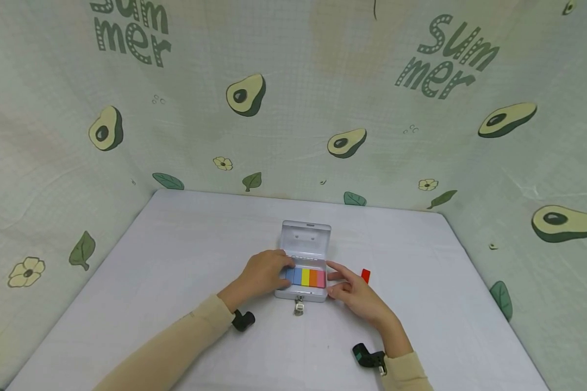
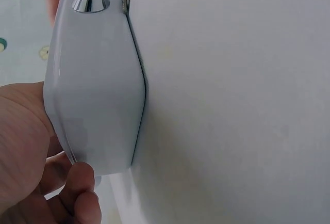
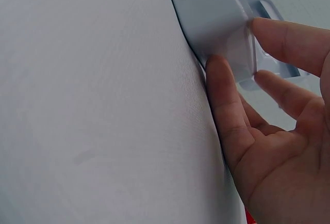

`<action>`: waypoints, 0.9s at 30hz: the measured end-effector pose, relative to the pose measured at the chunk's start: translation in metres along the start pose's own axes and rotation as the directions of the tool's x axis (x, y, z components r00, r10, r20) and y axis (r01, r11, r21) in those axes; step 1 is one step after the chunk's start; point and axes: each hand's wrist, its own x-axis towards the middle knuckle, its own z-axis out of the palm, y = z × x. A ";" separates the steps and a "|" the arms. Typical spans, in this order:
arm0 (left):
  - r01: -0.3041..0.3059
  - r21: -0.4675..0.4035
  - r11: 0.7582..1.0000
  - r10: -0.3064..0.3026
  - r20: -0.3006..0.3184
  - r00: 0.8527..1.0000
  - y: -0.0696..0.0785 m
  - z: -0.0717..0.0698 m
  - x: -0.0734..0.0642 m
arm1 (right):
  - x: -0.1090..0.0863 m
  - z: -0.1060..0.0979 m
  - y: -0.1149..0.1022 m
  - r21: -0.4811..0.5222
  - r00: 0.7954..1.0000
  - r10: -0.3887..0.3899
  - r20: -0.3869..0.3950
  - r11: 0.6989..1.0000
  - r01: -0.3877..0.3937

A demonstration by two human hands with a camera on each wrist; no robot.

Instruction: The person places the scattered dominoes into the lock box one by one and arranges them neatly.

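A light grey metal cash box [image 1: 300,295] sits on the table with its lid [image 1: 305,239] raised. Inside it, flat coloured blocks lie side by side: blue ones at the left, then a yellow block [image 1: 305,277], an orange block [image 1: 313,278] and a pink block [image 1: 320,278]. My left hand [image 1: 264,271] reaches over the left rim, thumb and forefinger at the two ends of the leftmost blue block [image 1: 289,275]; its other fingers curl beside the box. My right hand [image 1: 359,293] touches the right wall with extended fingers, thumb low, forefinger at the rim.
A red block [image 1: 366,276] lies on the white table [image 1: 215,228] beyond my right hand. A key with a ring [image 1: 299,307] hangs from the lock [image 2: 91,1] on the box's front. Patterned cloth [image 1: 293,108] stands behind and at both sides.
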 end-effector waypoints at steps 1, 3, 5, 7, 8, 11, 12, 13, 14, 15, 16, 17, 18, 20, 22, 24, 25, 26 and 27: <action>-0.001 0.000 1.000 0.001 -0.002 1.000 0.000 0.000 0.000 | 0.000 0.000 0.000 0.002 1.000 0.000 0.000 1.000 0.000; 0.001 0.000 1.000 -0.001 -0.004 1.000 0.001 0.000 0.000 | -0.001 0.000 -0.001 0.004 1.000 0.002 0.001 1.000 -0.002; -0.001 0.001 1.000 0.001 -0.003 1.000 0.001 0.001 0.000 | -0.001 0.000 -0.001 0.006 1.000 0.004 0.001 1.000 -0.004; 0.001 0.003 1.000 -0.001 -0.002 1.000 0.001 0.002 0.000 | -0.001 0.000 -0.002 0.006 1.000 0.007 0.000 1.000 -0.007; 0.004 0.003 1.000 -0.004 0.000 1.000 0.001 0.002 0.000 | -0.001 0.000 -0.002 0.004 1.000 0.007 -0.001 1.000 -0.007; 0.014 0.004 1.000 -0.014 0.004 1.000 0.001 0.004 0.000 | -0.001 0.000 -0.003 -0.002 1.000 0.009 -0.005 1.000 -0.009; 0.016 0.002 1.000 -0.016 0.003 1.000 0.001 0.004 0.000 | -0.001 0.001 -0.003 -0.004 1.000 0.009 -0.005 1.000 -0.009; 0.017 0.001 1.000 -0.017 0.002 1.000 0.001 0.004 0.000 | -0.001 0.000 -0.003 -0.004 1.000 0.009 -0.006 1.000 -0.009; 0.019 -0.001 1.000 -0.019 0.001 1.000 0.002 0.003 0.000 | -0.001 0.000 -0.003 -0.006 1.000 0.008 -0.007 1.000 -0.008; 0.022 -0.003 1.000 -0.022 0.001 1.000 0.002 0.003 -0.001 | -0.001 0.000 -0.002 -0.006 1.000 0.007 -0.006 1.000 -0.007; 0.024 -0.005 1.000 -0.024 0.001 1.000 0.003 0.003 -0.001 | -0.001 0.000 -0.002 -0.006 1.000 0.005 -0.006 1.000 -0.005; 0.026 -0.005 1.000 -0.026 0.000 1.000 0.003 0.003 -0.001 | -0.001 0.000 -0.002 -0.006 1.000 0.004 -0.006 1.000 -0.004; 0.027 -0.006 1.000 -0.027 -0.001 1.000 0.004 0.002 -0.002 | -0.001 0.000 -0.002 -0.006 1.000 0.004 -0.005 1.000 -0.004; 0.030 -0.003 1.000 -0.030 -0.001 1.000 0.005 0.002 -0.002 | -0.001 0.000 -0.001 -0.005 1.000 0.002 -0.004 1.000 -0.002; 0.030 0.004 1.000 -0.030 0.000 1.000 0.005 0.002 -0.002 | -0.001 0.000 0.000 -0.003 1.000 0.002 -0.003 1.000 -0.002; 0.028 0.011 1.000 -0.028 0.000 1.000 0.005 0.002 -0.002 | -0.001 0.000 0.000 -0.001 1.000 0.000 -0.001 1.000 0.000; 0.027 0.016 0.999 -0.027 0.000 1.000 0.005 0.003 -0.002 | -0.001 0.000 0.000 0.000 1.000 0.000 -0.001 1.000 0.000; 0.028 0.021 0.999 -0.028 0.000 1.000 0.005 0.002 -0.002 | -0.001 0.000 0.000 0.000 1.000 -0.001 0.000 1.000 0.001; 0.029 0.024 0.999 -0.029 0.001 1.000 0.005 0.003 -0.002 | -0.001 0.000 0.000 0.001 1.000 -0.001 0.000 1.000 0.001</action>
